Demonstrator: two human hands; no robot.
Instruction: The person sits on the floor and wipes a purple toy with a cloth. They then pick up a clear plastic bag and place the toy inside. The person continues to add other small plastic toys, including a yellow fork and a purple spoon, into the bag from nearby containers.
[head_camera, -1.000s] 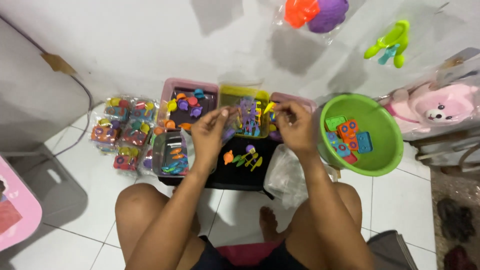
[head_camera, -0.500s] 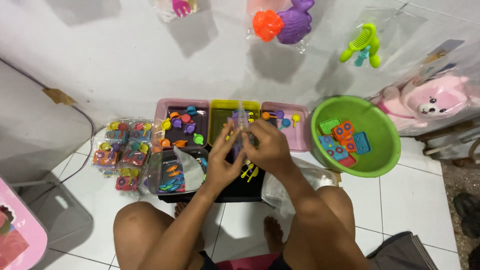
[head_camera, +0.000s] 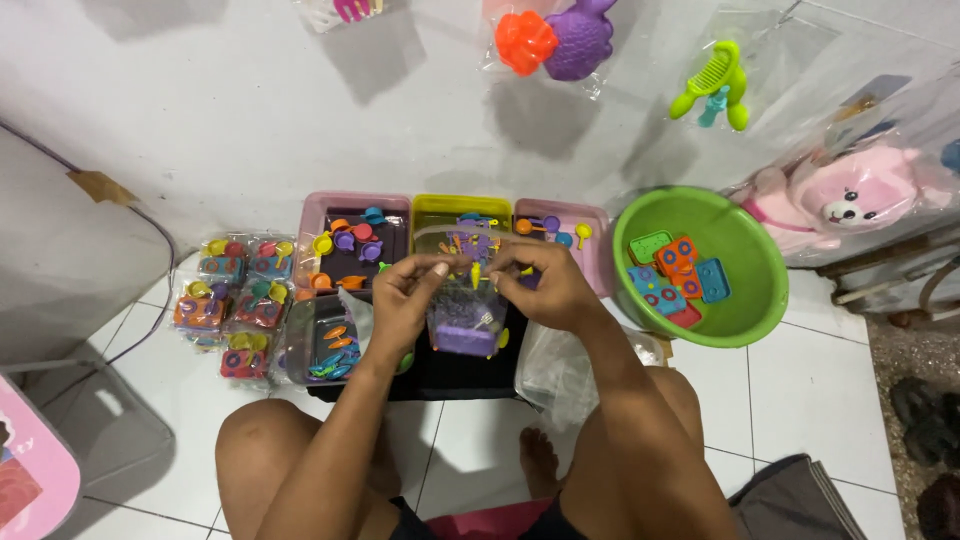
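Both hands hold a small clear plastic bag (head_camera: 467, 315) by its top edge above the black tray (head_camera: 470, 365) on the floor. The left hand (head_camera: 402, 297) and right hand (head_camera: 548, 285) pinch it with fingers narrow; a purple toy piece (head_camera: 463, 339) sits inside.

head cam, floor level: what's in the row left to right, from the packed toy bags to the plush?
Packed toy bags → pink tray → yellow tray → second pink tray → green basin → pink plush.
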